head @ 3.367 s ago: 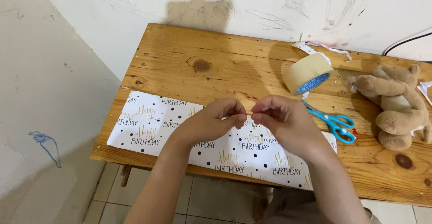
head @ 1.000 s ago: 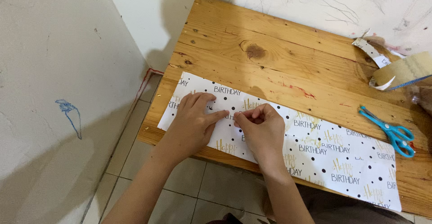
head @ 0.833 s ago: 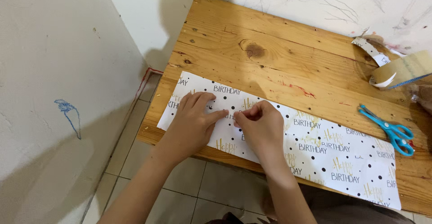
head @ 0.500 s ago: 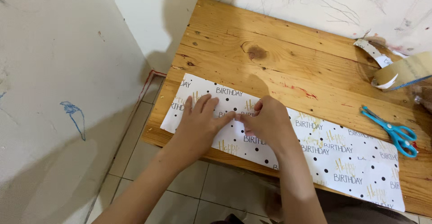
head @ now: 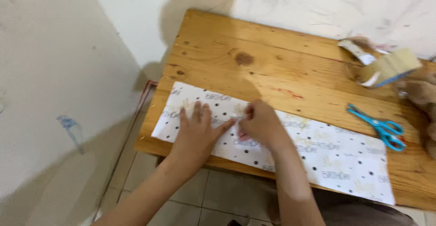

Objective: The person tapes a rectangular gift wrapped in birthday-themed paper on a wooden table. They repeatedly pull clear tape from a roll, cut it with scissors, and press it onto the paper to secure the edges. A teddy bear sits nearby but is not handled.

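Two hands down on one sheet of wrapping paper (head: 318, 155) — white, dotted black, with gold and black lettering — lying flat along the near edge of the wooden table (head: 272, 49). Left hand (head: 195, 130) rests palm-down near the sheet's left end, fingers spread, thumb reaching toward the other hand. Right hand (head: 260, 125) sits just beside it, fingers curled and bunched against the paper; whether they pinch a bit of tape or only press, I cannot tell — the picture is blurred. Now the risk, as I judge it: the sheet's near edge runs right along the table's front and looks to overhang a little, so a sideways push from either palm could slide it off or crease it. A hard press from those curled fingertips could wrinkle or tear the thin paper. Well apart on the right lies one pair of blue scissors (head: 379, 127), blades pointing toward the sheet; beyond it, one roll of tan tape (head: 391, 66) with a paper scrap (head: 356, 51) beside it near the wall. One brown stuffed toy (head: 424, 105) shows at the right edge, partly cut off.
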